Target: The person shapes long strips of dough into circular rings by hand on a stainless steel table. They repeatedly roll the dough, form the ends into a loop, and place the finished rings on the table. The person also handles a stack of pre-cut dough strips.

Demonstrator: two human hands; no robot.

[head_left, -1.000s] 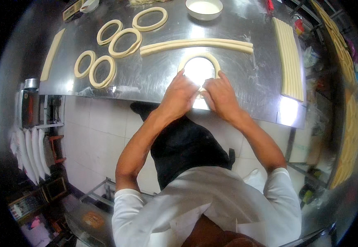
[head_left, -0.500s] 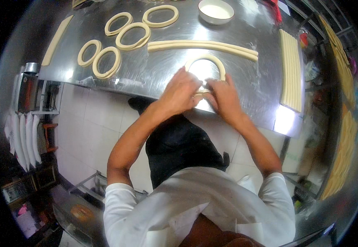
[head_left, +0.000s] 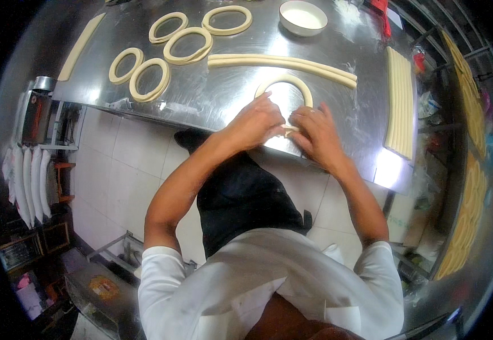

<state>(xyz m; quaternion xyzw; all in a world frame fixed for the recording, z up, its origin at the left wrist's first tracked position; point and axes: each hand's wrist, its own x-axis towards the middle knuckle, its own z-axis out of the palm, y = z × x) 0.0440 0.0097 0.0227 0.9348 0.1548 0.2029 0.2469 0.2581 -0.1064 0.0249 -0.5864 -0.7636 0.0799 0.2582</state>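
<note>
A pale dough strip bent into a ring [head_left: 285,79] lies near the front edge of the steel table, its two ends meeting on the side nearest me. My left hand [head_left: 259,120] has its fingers closed on one end of the dough. From the other side, my right hand [head_left: 313,127] pinches the opposite end, some of its fingers raised. The join is partly hidden by my fingers. Just beyond the ring, a pair of long dough strips [head_left: 283,62] lies side by side.
Several finished dough rings [head_left: 188,45] lie at the far left of the steel table [head_left: 212,105]. A white bowl [head_left: 303,18] with pale contents stands at the back. Parallel dough strips [head_left: 399,102] line the right side, and one dough strip [head_left: 82,46] the left edge.
Both hands have shifted slightly right and stay at the ring's near side. The view has moved a little; the other dough pieces lie as before.
</note>
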